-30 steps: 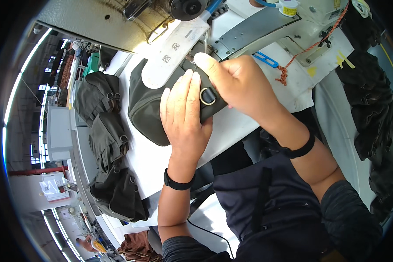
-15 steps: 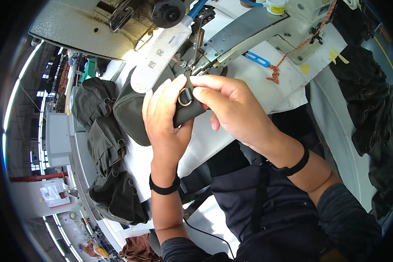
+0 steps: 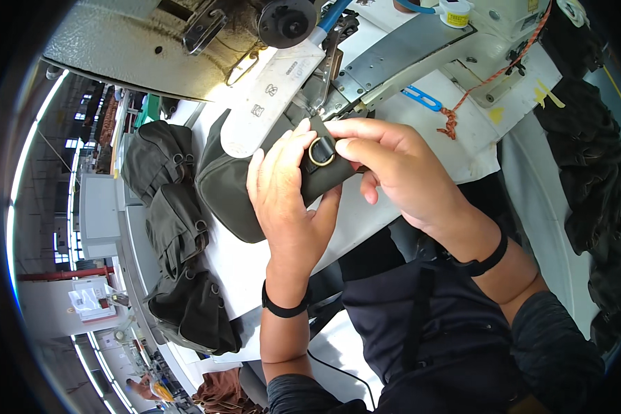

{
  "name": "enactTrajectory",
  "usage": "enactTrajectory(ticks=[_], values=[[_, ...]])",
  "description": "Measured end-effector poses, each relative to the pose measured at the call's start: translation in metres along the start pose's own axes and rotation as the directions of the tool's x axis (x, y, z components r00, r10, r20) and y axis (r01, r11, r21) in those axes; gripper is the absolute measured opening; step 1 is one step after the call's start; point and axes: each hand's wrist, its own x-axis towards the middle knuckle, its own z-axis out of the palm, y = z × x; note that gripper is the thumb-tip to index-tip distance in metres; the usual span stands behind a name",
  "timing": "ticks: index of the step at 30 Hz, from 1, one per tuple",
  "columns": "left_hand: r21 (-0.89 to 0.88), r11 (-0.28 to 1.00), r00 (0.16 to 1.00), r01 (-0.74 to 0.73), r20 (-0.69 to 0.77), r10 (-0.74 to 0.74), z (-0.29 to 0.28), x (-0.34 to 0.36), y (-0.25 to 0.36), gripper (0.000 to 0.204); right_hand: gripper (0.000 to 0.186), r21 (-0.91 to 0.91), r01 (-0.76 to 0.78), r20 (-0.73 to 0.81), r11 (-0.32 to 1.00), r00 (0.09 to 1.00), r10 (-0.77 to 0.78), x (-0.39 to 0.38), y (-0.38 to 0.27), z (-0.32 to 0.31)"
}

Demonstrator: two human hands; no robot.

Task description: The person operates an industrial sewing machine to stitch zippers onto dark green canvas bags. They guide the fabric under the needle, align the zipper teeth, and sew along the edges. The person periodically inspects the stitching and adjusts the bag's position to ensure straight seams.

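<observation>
An olive-green fabric bag lies under the sewing machine, near its needle assembly. Beside the bag's black strap loop is a brass D-ring. My left hand grips the bag, fingers over its top left of the ring and thumb along the lower side. My right hand pinches the bag's right edge beside the loop, index finger reaching toward the needle area, lower fingers curled. A white elongated machine plate overhangs part of the bag.
Several olive bags are piled along the left. On the white tabletop are a blue plastic tool and orange cord. Dark garments or bags hang at the right; brown material lies at lower left.
My right thumb has moved down from the needle area to the bag's edge by the loop, uncovering the needle assembly. My left hand remains on the bag, slightly shifted.
</observation>
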Motion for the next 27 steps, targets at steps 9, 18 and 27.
enactTrajectory(ticks=[9,18,27], values=[[-0.061,0.998,0.996,0.027,-0.08,-0.032,0.011,-0.003,0.001,0.07,0.029,-0.209,0.036,0.059,0.977,0.998,-0.024,0.01,-0.009,-0.006],[0.096,0.993,0.95,0.07,-0.31,-0.037,0.026,0.012,0.019,0.034,0.031,-0.551,0.247,0.191,0.797,0.967,-0.168,0.018,-0.008,-0.018],[0.323,0.929,0.948,0.181,-0.308,-0.078,0.037,0.005,0.045,0.028,0.02,-0.479,0.435,0.338,0.763,0.893,-0.297,0.036,0.039,-0.057]])
